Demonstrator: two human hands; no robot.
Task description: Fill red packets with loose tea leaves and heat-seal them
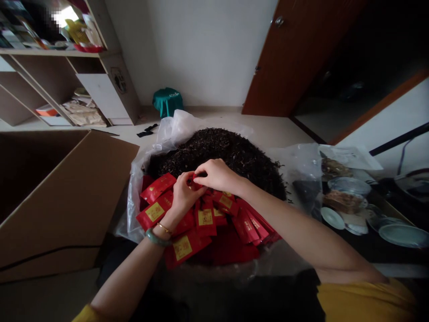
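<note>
Two bare hands work over one heap of dark, dry, twisted leaves (pixel 228 147) in one large clear plastic bag (pixel 136 179). In front of the heap lie many flat, glossy red packets with gold print (pixel 156 190); they overlap too much for a full count, but at least four show a square yellow label. One open brown cardboard box (pixel 77 192) stands to the left of the bag, and one round stool-like object under a teal cloth (pixel 168 102) stands on the floor beyond it.

The left forearm slants up from the lower left, wearing one pale green bangle (pixel 157 238) and one thin gold bracelet (pixel 164 228); the left hand (pixel 183 190) is curled, thumb toward the right. The right forearm reaches in from the lower right, and the right hand (pixel 216 175) bends down, fingertips meeting the left's.

Both hands pinch one small red packet (pixel 200 175), mostly hidden by fingers. It sits between the two sets of fingertips, above the other packets, at the heap's near edge.
</note>
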